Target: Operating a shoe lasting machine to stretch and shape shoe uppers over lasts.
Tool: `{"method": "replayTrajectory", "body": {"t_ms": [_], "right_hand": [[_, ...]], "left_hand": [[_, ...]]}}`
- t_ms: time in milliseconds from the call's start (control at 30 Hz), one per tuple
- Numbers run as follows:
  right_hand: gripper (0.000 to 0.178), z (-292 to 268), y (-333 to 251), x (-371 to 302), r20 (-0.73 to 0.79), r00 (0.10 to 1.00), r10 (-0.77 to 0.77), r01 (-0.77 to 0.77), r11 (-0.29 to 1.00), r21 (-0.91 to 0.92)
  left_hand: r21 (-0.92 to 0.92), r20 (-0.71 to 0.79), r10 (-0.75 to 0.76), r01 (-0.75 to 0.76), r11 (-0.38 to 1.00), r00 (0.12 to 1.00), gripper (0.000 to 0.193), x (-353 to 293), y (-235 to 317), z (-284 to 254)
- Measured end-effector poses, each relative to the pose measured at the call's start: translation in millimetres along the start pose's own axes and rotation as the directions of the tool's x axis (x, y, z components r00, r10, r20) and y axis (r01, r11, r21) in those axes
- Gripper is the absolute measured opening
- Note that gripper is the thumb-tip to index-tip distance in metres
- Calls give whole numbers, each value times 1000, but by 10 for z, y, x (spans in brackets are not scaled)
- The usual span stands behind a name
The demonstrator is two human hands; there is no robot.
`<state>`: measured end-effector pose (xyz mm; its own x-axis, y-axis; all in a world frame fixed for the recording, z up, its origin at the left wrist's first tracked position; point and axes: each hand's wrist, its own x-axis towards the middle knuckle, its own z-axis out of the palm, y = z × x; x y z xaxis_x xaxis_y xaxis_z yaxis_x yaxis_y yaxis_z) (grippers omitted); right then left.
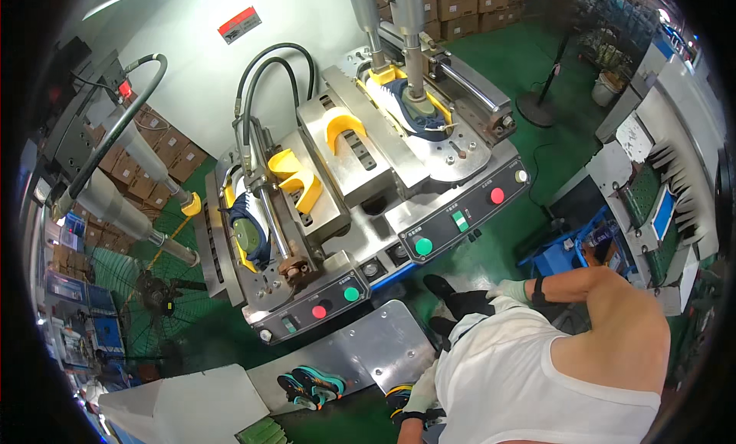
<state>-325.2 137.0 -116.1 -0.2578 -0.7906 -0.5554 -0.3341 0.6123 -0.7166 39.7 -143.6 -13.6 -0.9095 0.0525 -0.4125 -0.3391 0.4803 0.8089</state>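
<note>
My left hand (421,393), in a pale glove with a dark wristband, is low in the view beside the metal bench. It is closed on a dark shoe (399,396) with yellow and blue trim; its fingertips are hidden. My right hand (509,291), also gloved, rests by my dark-trousered leg; its fingers are too unclear to read. On the bench lies a pair of black shoes (311,386) with turquoise and orange trim. A two-station press (372,206) stands ahead. One navy shoe (250,228) sits in its left station, another navy shoe (410,105) under the right station's rods.
Yellow curved pads (299,185) lie on the press, above control panels (460,214) with green and red buttons. A metal bench (383,338) runs along its front. A floor fan (159,297) stands left, a blue bin (571,248) right, stacked cartons (458,4) behind.
</note>
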Motion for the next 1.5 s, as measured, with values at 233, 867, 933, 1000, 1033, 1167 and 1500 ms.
{"method": "replayTrajectory", "body": {"t_ms": [233,867,933,1000,1033,1167,1500], "right_hand": [[58,-158,-330,-118,-53,983,177,-160,957,242],[46,-2427,-2961,-333,-671,740,36,396,784,478],[52,-2814,-2870,-252,-736,677,-9,377,863,337],[63,-3128,-2836,-26,-814,581,-9,373,892,256],[68,-3287,-2779,27,-824,566,-12,337,916,218],[62,-3820,-3093,507,-793,595,-133,254,967,29],[90,-4401,-3054,2336,-835,489,253,-289,950,119]], "left_hand": [[27,-59,-9,10,1000,998,73,-47,-65,-42],[134,-900,89,77,988,426,11,-150,1124,-2578],[122,-919,112,4,993,379,10,26,1275,-3028],[176,-912,119,111,978,392,12,190,1340,-3538],[285,-906,244,69,956,346,13,328,1390,-3812],[306,-917,240,176,936,320,36,871,849,-4978],[393,-840,68,520,759,538,48,2012,1283,-5609]]}}
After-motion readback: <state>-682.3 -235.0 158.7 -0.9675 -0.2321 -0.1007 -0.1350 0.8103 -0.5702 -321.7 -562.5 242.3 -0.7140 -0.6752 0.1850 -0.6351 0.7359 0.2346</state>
